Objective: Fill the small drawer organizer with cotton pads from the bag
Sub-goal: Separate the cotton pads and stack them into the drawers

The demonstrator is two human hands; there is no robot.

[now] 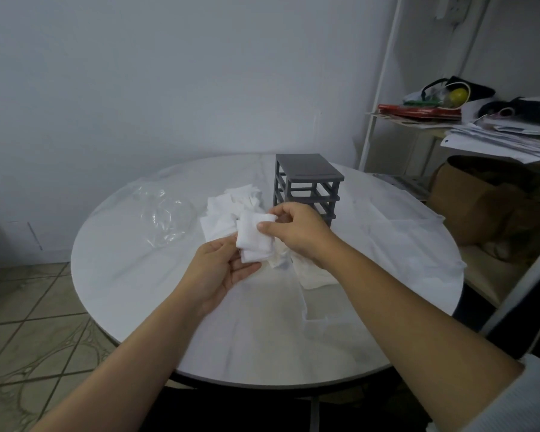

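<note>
A small stack of white cotton pads [255, 237] is held above the table between both hands. My left hand [222, 269] supports it from below with fingers curled at its lower edge. My right hand [296, 229] pinches its upper right side between thumb and fingers. A loose pile of more cotton pads [231, 207] lies on the table just behind. The grey drawer organizer [306, 185] stands upright behind my right hand; its frame shows empty slots with no drawers in view. A crumpled clear plastic bag [162, 210] lies to the left.
The round white table [138, 291] carries a white cloth or paper [387, 244] spread on its right half. A shelf with papers and bags [496, 126] and a brown paper bag [487, 207] stand to the right. Tiled floor lies at the left.
</note>
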